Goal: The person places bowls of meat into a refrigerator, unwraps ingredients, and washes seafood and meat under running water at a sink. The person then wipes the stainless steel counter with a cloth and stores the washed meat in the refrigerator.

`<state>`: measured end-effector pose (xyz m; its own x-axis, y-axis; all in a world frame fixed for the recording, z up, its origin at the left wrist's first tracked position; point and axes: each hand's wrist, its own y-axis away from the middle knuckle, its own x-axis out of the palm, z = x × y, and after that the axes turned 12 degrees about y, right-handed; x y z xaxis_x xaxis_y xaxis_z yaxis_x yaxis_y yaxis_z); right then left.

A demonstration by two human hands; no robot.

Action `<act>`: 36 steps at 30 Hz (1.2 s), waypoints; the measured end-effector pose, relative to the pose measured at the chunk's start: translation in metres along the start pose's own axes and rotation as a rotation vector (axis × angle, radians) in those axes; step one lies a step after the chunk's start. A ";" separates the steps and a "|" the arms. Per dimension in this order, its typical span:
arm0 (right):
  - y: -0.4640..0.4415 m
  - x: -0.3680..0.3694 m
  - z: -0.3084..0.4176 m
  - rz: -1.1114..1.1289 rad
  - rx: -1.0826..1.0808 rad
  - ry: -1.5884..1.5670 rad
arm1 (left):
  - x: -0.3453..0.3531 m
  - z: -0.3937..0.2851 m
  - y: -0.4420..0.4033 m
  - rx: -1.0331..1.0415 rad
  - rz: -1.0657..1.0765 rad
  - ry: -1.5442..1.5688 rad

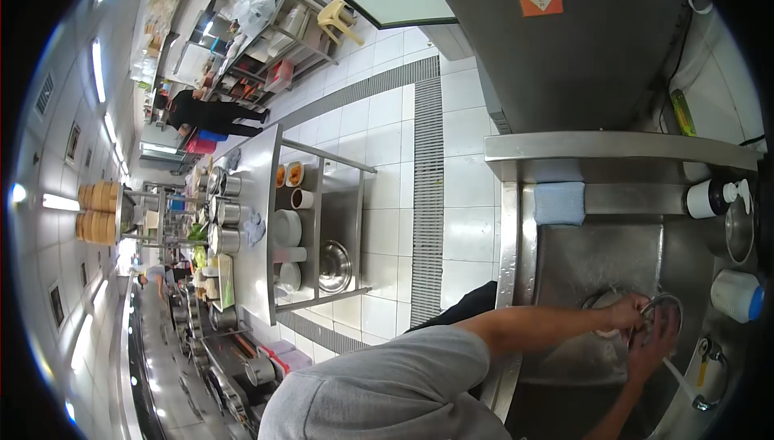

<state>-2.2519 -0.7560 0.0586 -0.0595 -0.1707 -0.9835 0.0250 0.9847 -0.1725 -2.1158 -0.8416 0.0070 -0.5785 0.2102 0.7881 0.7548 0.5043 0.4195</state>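
Over the sink basin point(564, 271), both of my hands are closed on a round, shiny metal dish point(667, 304), tilted up on its edge; whether it is a bowl or a lid I cannot tell. My left hand point(626, 312) grips its near side. Spread along its lower face are the fingers of my right hand point(655, 346). A white stream or spout reaches from the faucet point(705, 402) toward my right hand. Partly hidden behind my left hand, another round piece point(603, 303) sits in the wet basin.
A blue sponge cloth point(559, 203) lies on the sink ledge. Along the wall side stand a pump bottle point(713, 198) and a white tub with blue lid point(735, 296). Behind me are a steel table point(262, 230) with pots and bowls, a floor drain point(428, 198), and a person in black point(211, 112).
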 end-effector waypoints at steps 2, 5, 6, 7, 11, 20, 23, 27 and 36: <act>-0.001 -0.002 -0.001 -0.003 -0.046 -0.033 | 0.001 -0.001 0.007 0.011 0.008 0.040; -0.003 -0.029 0.009 0.070 -0.109 -0.144 | 0.003 0.000 0.014 0.024 0.006 0.075; -0.002 -0.036 0.012 0.067 -0.113 -0.144 | 0.004 0.003 0.015 0.021 -0.001 0.068; -0.001 -0.042 0.014 0.074 -0.109 -0.188 | 0.005 0.007 0.016 0.026 -0.001 0.067; 0.015 -0.035 0.003 0.033 -0.150 -0.136 | 0.013 0.017 0.021 0.035 0.017 0.026; 0.032 -0.031 -0.016 0.010 -0.055 -0.283 | 0.009 0.050 0.011 -0.088 0.002 -0.263; 0.034 -0.035 -0.010 -0.048 -0.027 -0.315 | 0.014 0.041 0.008 -0.082 0.087 -0.110; 0.052 -0.032 -0.014 -0.032 0.106 -0.163 | 0.027 0.024 0.004 -0.149 0.068 -0.120; 0.078 -0.016 -0.020 -0.155 0.233 -0.050 | 0.032 0.038 -0.005 -0.167 0.092 -0.193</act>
<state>-2.2688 -0.6753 0.0623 -0.0315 -0.3256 -0.9450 0.2486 0.9132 -0.3230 -2.1501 -0.8053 0.0125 -0.5413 0.4123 0.7328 0.8382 0.3335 0.4315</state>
